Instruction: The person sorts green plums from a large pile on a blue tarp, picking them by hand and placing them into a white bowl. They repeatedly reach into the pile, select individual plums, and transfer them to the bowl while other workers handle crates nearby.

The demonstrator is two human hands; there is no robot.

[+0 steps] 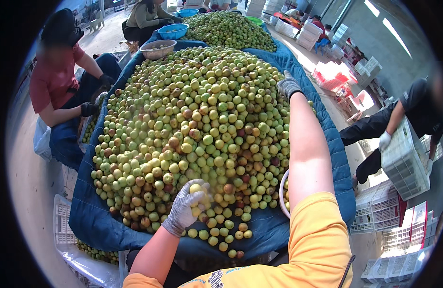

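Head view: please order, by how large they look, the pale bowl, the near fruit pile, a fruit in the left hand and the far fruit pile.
1. Near fruit pile
2. Far fruit pile
3. Pale bowl
4. Fruit in the left hand

Distance leaves the piles' true sizes unsure.

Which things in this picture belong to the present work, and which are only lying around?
Part of the work:
Greenish fruit in the left hand
Right hand over the heap
Blue cloth beneath

Apparently lying around:
Pale chair
Stacked crates
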